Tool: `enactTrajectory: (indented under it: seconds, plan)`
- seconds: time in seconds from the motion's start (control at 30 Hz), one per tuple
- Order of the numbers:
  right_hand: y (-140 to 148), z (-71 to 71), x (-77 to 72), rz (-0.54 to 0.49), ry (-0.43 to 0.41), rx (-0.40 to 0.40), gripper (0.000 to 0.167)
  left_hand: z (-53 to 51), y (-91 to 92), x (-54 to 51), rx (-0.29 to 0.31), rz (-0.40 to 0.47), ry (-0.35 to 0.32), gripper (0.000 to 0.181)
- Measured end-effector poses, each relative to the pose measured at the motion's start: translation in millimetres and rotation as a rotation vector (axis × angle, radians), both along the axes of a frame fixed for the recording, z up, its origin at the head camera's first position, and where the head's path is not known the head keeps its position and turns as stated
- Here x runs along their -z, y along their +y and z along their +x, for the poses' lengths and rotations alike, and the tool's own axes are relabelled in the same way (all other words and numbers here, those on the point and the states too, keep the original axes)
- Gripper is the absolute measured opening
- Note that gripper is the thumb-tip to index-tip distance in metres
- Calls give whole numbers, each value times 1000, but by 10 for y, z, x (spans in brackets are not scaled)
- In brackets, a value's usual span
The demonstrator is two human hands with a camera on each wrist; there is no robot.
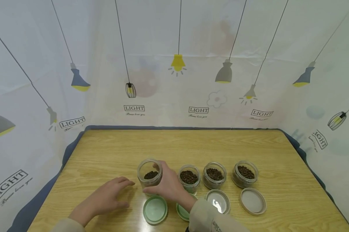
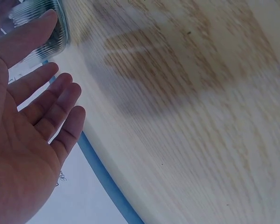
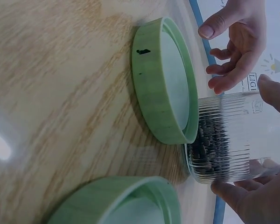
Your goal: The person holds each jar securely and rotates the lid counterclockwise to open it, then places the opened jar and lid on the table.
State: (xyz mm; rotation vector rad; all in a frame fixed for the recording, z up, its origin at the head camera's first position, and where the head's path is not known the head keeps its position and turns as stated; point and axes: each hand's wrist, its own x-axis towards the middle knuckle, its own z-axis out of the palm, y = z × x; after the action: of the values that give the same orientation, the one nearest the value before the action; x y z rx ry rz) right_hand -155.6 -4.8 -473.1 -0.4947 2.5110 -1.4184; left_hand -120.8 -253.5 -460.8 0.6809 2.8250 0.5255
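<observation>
My right hand (image 1: 170, 183) grips a clear ribbed glass jar (image 1: 145, 184) from its right side, thumb at the front and fingers behind. Dark coffee beans (image 1: 150, 175) cover the bottom of this jar, as the right wrist view also shows through the glass (image 3: 219, 140). To the left of the jar, my left hand (image 1: 109, 196) hovers apart from it with fingers loosely extended, holding nothing; its palm (image 2: 23, 154) shows in the left wrist view. A green lid (image 1: 155, 209) lies on the table just in front of the held jar.
Right of the held jar stand an open jar of beans (image 1: 189, 177), a second jar (image 1: 214, 175) and a third jar (image 1: 245, 174). A partly hidden green lid (image 1: 182, 211) and two pale lids (image 1: 218, 200), (image 1: 253, 201) lie before them on the wooden table (image 1: 174, 145).
</observation>
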Motion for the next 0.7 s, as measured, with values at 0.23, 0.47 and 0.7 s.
enactTrajectory:
  seconds: [0.23, 0.47, 0.7]
  plan:
    - [25, -7, 4, -2, -10, -16, 97, 13, 4, 28, 4, 4, 36, 62]
    - [32, 2, 0, 5, -39, -14, 98, 15, -9, 45, 15, 6, 63, 63]
    - [56, 39, -63, 7, -44, -21, 117, 23, -9, 44, 9, 10, 50, 63]
